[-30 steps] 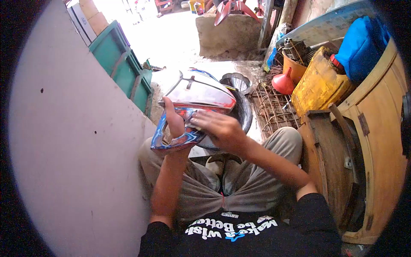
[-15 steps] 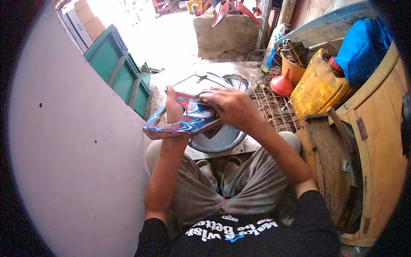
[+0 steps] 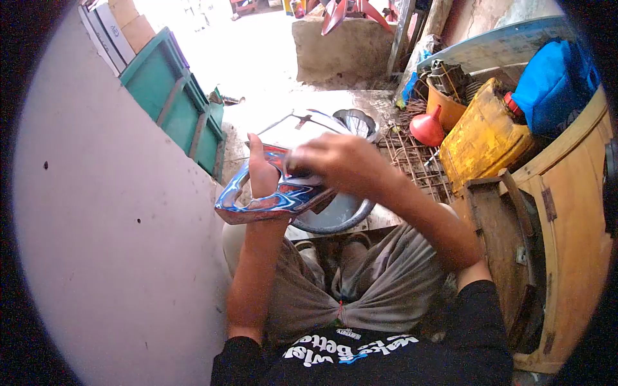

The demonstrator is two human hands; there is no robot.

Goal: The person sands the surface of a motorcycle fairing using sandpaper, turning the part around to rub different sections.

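A glossy panel (image 3: 283,201) with a blue, white and red swirl pattern is held above a round dark basin (image 3: 331,222) of cloudy liquid. My left hand (image 3: 262,174) reaches through an opening in the panel and holds it, thumb pointing up. On the panel's upper right part lies my right hand (image 3: 335,161), bent and blurred; something dark shows under its fingers, too unclear to name. Behind the panel, a white fairing piece (image 3: 299,128) rests across the basin.
On the right are a rusty wire grid (image 3: 412,161), a red funnel (image 3: 427,128), a yellow jerrycan (image 3: 486,138), a blue bag (image 3: 557,87) and a wooden cabinet (image 3: 570,212). A white wall (image 3: 116,212) and a green panel (image 3: 158,77) flank the left.
The panel has shifted left and turned, so the basin's liquid shows. My right hand has moved over the panel's surface, lately a little to the left.
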